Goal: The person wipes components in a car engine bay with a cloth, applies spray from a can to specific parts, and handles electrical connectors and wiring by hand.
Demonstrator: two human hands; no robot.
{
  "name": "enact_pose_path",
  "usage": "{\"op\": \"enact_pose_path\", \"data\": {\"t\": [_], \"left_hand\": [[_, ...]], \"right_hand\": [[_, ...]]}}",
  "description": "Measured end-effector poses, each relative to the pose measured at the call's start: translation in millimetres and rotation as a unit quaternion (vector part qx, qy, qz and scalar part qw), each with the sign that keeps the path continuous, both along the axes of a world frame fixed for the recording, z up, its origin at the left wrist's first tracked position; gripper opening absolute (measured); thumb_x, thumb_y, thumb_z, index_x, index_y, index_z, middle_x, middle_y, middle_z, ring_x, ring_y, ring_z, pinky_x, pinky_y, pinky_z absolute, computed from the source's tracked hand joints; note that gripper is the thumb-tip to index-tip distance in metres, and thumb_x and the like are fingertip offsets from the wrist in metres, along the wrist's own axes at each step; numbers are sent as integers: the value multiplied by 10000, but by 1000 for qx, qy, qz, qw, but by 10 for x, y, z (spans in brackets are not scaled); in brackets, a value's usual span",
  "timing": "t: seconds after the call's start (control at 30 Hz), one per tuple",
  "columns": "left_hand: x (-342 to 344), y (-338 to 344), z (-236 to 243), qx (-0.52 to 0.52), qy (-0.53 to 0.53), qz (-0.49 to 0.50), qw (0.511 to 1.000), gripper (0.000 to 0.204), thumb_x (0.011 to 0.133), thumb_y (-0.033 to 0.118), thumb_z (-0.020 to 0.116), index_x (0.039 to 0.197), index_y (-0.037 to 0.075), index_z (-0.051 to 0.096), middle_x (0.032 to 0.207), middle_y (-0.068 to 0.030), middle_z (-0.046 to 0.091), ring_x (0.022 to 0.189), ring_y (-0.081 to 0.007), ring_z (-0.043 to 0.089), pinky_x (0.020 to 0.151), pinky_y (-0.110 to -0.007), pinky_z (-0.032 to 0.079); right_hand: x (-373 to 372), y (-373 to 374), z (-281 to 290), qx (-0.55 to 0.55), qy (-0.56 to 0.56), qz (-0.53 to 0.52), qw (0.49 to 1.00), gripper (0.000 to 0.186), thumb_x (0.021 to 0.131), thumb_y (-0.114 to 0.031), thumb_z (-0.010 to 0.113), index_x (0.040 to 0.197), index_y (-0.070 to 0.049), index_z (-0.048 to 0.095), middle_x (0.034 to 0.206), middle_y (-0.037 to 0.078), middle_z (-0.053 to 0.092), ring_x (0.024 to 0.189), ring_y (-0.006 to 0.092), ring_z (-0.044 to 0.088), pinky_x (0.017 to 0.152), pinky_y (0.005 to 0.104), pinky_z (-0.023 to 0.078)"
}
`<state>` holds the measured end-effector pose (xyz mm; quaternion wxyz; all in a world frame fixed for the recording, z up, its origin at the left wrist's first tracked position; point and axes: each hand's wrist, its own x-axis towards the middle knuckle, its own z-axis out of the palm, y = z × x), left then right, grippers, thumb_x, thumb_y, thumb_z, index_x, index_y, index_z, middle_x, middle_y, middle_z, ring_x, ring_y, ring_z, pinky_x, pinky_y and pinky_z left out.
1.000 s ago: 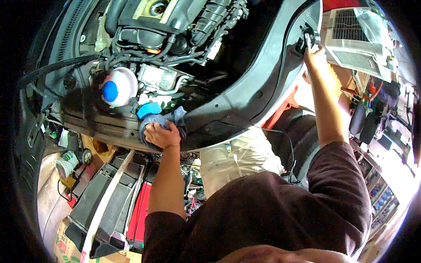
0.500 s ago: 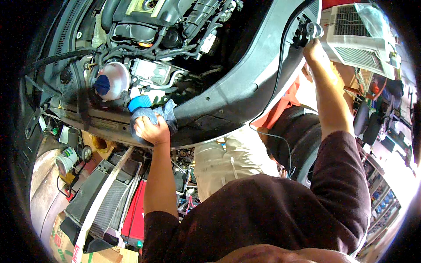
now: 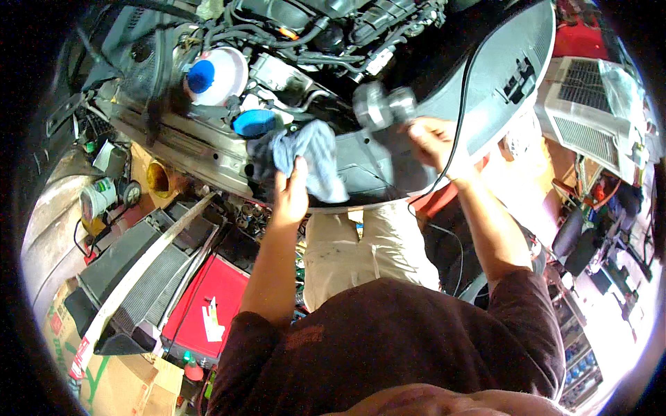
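Note:
My left hand grips a crumpled blue-grey rag over the front edge of an open engine bay. Just beyond the rag sits a wide blue cap. In my right hand is a silvery metal part with rounded ends, smeared by motion, so its exact kind does not show. It hangs above the dark panel, to the right of the rag and apart from it. A thin black cable runs beside my right hand.
A whitish round reservoir with a blue lid stands left in the engine bay. The curved grey bumper borders it on the right. Below lie a radiator, a red case and a cardboard box. A white louvred unit stands right.
My right hand has brought the metal part leftward from the bumper's far right end to the middle. My left hand has shifted slightly right and up with the rag, which now hangs looser. The view has shifted.

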<state>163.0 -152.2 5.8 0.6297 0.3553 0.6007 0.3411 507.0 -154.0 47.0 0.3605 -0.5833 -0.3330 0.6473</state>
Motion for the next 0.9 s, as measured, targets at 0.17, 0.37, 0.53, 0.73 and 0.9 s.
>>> {"op": "enact_pose_path", "data": {"t": [0.17, 0.37, 0.53, 0.73, 0.9], "left_hand": [[307, 139, 57, 27, -270, 78, 959, 708, 1104, 602, 337, 1549, 58, 426, 1518, -143, 550, 1362, -311, 561, 1150, -486, 438], [108, 114, -72, -43, -251, 145, 956, 663, 1115, 560, 336, 1502, 38, 469, 1428, -135, 623, 1274, -296, 626, 1097, -457, 484], [167, -66, -212, 179, -131, 92, 971, 629, 1130, 461, 342, 1509, -32, 442, 1485, -177, 554, 1348, -288, 557, 1139, -425, 421], [-44, -320, -535, 224, -108, 32, 968, 534, 1112, 255, 391, 1507, -104, 405, 1546, -236, 473, 1384, -333, 493, 1156, -430, 388], [-134, -257, -591, 312, -19, -26, 949, 526, 1109, 251, 381, 1481, -119, 421, 1498, -245, 516, 1353, -333, 531, 1136, -429, 416]], "right_hand": [[-966, -17, -137, -24, 187, 151, 970, 236, 1092, -218, 603, 1135, -8, 701, 658, -40, 498, 512, 50, 410, 462, 238, 315], [-1203, -59, -67, -87, 224, 169, 956, 315, 1112, -270, 564, 1124, 25, 672, 666, -8, 524, 512, 57, 466, 441, 231, 349], [-1202, -89, -56, -206, 303, 93, 926, 470, 1115, -450, 498, 1141, -27, 701, 704, 27, 596, 540, 115, 549, 498, 270, 465], [-1357, -284, -10, -171, 399, 28, 901, 491, 1111, -437, 504, 1223, 11, 669, 736, 67, 599, 501, 133, 516, 448, 249, 394], [-1434, -322, -54, -158, 398, 15, 904, 516, 1115, -440, 489, 1264, 24, 657, 681, 78, 582, 452, 136, 477, 414, 248, 359]]}}
